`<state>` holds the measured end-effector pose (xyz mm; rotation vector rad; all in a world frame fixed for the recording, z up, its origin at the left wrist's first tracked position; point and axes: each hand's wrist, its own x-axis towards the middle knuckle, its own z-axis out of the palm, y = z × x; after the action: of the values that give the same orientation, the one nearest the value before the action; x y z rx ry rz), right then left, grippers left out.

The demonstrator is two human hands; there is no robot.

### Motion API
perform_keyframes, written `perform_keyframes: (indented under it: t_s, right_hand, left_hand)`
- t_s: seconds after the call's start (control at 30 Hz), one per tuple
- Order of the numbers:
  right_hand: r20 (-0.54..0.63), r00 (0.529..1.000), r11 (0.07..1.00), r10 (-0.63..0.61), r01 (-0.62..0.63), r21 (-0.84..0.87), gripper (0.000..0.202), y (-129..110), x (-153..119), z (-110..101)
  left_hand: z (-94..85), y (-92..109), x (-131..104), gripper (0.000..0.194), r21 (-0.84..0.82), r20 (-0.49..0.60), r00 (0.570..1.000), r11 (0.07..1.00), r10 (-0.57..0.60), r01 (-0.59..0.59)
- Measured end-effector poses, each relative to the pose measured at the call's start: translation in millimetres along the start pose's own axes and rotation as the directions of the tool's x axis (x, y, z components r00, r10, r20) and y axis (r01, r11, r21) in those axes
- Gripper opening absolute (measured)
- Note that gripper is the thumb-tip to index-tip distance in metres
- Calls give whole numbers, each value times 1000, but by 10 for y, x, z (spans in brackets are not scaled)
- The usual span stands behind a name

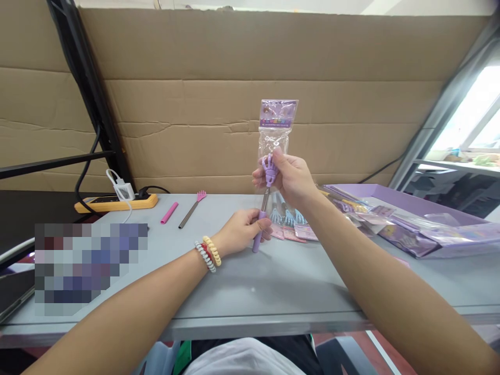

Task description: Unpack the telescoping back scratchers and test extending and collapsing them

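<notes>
A purple telescopic back scratcher [269,173] with a hand-shaped head and metal rod is held upright, slightly tilted, above the table. My left hand [246,230] is closed around its purple handle. Higher up, my right hand [291,174] pinches near the scratcher's head, together with a clear plastic bag [273,138] that has a purple printed header. The bag rises above my fingers, behind the scratcher's head; whether the head is inside it I cannot tell. Behind my hands lie several blue back scratchers [288,216] in packs with pink cards, partly covered by my right forearm.
On the left lie a pink-headed back scratcher [190,212] and a pink handle tube [169,212]. A yellow power strip [117,203] with a white charger sits behind them. At right stands a purple box [449,208] with packaged items. A cardboard wall [203,104] closes the back.
</notes>
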<state>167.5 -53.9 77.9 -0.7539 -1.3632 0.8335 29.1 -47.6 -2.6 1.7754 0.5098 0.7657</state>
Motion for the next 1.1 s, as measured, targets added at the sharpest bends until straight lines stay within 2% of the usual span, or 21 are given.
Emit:
perform_keyframes:
  t_s: [0.43,0.63,1.1]
  right_hand:
    - [-139,983,992,-123,119,-32,47,58,-59,136]
    - [-183,969,986,-164,157,-51,46,87,-73,200]
    - [-234,955,984,-180,173,-50,42,119,-113,295]
  left_hand:
    - [19,-25,-11,36,18,17,999,999,26,-27]
    - [18,-21,-7,36,-26,20,1000,999,20,-19]
    - [20,-24,-15,39,-81,32,999,996,25,-23]
